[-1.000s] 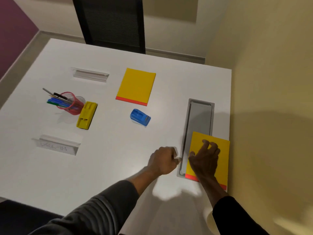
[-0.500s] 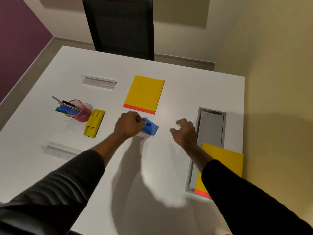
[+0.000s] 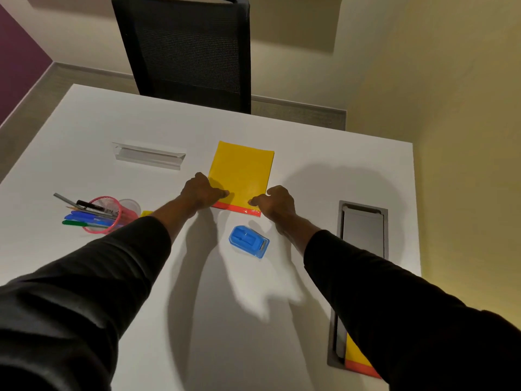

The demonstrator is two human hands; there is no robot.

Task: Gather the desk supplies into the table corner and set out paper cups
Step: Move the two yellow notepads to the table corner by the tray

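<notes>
At nine o'clock on the white table [image 3: 84, 142], a pink mesh pen cup [image 3: 105, 214] lies tipped on its side with pens [image 3: 84, 218] spilling toward the left edge; a clear cup [image 3: 130, 206] sits just behind it, and a yellow item [image 3: 146, 213] peeks out beside the left sleeve. None of these has been gathered yet, and no paper cups are in view. At eleven o'clock stands a clear nameplate holder [image 3: 149, 158]. At the centre, the left hand [image 3: 201, 193] pinches the near left corner of the yellow notepad [image 3: 242, 170], and the right hand [image 3: 275, 203] closes on its near right corner, so the pad looks to be the item now being collected. The blue stapler [image 3: 249, 245] waits just below, at six o'clock from the pad. At three o'clock runs the grey cable tray [image 3: 363, 235], with a second yellow pad [image 3: 358, 359] at its near end by the wall, seemingly already placed. Open tabletop between the pad and that corner leaves a clear path, the stapler aside.
</notes>
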